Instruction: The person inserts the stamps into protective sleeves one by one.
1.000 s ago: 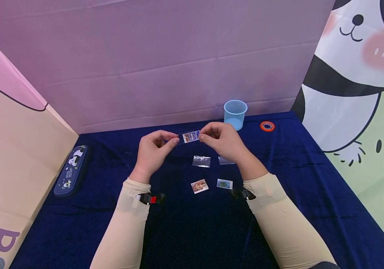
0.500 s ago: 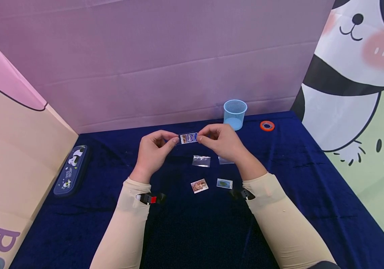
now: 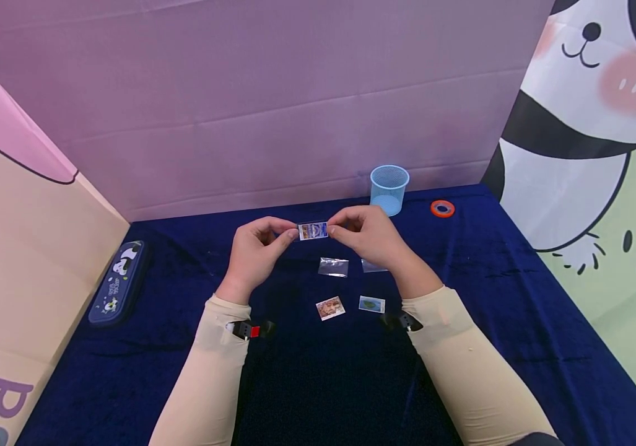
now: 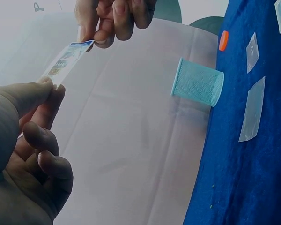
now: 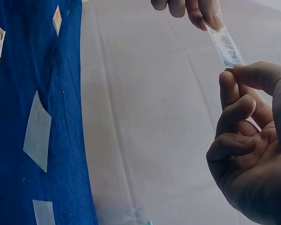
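The tabletop (image 3: 323,384), covered in dark blue cloth, carries all loose items. At its left edge lies a dark blue case (image 3: 117,285). The hands work above the cloth near the middle: the left hand (image 3: 256,251) pinches the left end of a clear held sleeve (image 4: 68,61) between thumb and forefinger; the right hand (image 3: 370,238) pinches the right end of the held stamp (image 3: 313,231) in the same manner. Behind the right hand stands a blue mesh cup (image 3: 389,192), with an orange tape roll (image 3: 443,214) to its right. Below the hands lie two flat sleeves, a left sleeve (image 3: 333,267) and a right sleeve (image 3: 374,266) partly hidden by the right hand. Nearer the person lie a brown stamp (image 3: 331,308) and a blue-green stamp (image 3: 372,304). The step in hand appears to be seating the held stamp in its sleeve; full insertion cannot be confirmed. The next move likely calls for a steady left pinch and light, level right-hand pressure, without creasing.
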`<state>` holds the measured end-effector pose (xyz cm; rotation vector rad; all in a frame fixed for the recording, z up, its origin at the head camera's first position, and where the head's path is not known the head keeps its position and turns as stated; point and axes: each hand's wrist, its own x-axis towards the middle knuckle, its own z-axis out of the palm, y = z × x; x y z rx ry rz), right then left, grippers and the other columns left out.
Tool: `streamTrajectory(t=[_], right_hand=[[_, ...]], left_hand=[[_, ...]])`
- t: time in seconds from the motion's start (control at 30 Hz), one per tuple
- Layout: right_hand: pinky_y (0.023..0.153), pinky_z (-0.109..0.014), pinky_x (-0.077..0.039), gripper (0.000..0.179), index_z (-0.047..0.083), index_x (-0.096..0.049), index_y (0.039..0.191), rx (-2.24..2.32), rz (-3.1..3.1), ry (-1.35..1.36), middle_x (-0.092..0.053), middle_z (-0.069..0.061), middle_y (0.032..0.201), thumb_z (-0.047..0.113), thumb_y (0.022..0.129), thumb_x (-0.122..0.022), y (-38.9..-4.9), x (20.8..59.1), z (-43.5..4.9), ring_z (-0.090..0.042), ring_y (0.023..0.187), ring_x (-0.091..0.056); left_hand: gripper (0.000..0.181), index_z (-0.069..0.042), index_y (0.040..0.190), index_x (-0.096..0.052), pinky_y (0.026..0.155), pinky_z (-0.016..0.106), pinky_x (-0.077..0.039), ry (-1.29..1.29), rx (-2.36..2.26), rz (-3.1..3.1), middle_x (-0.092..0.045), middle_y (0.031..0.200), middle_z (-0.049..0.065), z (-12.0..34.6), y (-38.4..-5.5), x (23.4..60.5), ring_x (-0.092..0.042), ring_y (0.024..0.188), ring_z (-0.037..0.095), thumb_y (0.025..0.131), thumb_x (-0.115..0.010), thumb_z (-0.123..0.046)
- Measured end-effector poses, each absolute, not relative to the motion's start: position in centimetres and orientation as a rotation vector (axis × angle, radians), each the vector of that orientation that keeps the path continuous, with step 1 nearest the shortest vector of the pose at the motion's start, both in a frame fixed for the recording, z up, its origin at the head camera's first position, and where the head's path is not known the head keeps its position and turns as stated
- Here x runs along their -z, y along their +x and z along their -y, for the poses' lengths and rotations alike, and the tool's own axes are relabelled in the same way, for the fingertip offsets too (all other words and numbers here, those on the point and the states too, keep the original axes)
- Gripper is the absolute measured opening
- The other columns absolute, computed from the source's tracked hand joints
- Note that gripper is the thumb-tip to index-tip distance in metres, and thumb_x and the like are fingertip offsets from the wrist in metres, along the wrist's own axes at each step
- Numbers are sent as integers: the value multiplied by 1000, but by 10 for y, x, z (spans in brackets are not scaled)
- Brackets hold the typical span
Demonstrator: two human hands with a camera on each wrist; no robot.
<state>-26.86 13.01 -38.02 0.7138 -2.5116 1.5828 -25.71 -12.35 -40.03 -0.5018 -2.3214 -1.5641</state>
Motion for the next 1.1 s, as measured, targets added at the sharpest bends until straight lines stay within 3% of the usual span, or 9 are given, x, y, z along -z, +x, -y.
streamTrajectory(t=[0.57, 1.1], right_hand=[[65, -31, -47, 12, 8, -80, 108, -1575, 2541, 728, -71, -9, 96, 12, 99, -74, -268, 382, -130, -27, 77, -56], [63, -33, -46, 10, 10, -80, 106, -1571, 2529, 731, -69, -6, 91, 15, 99, -74, -268, 382, -130, -27, 74, -55]], left_hand=[[15, -17, 110, -82, 50, 28, -36, -586, 1593, 2303, -67, 82, 2, 125, -255, 400, -45, 58, 26, 98, -78, -24], [14, -14, 107, -82, 50, 29, -37, -576, 1534, 2336, -65, 79, 1, 125, -253, 398, -46, 58, 24, 98, -77, -23]])
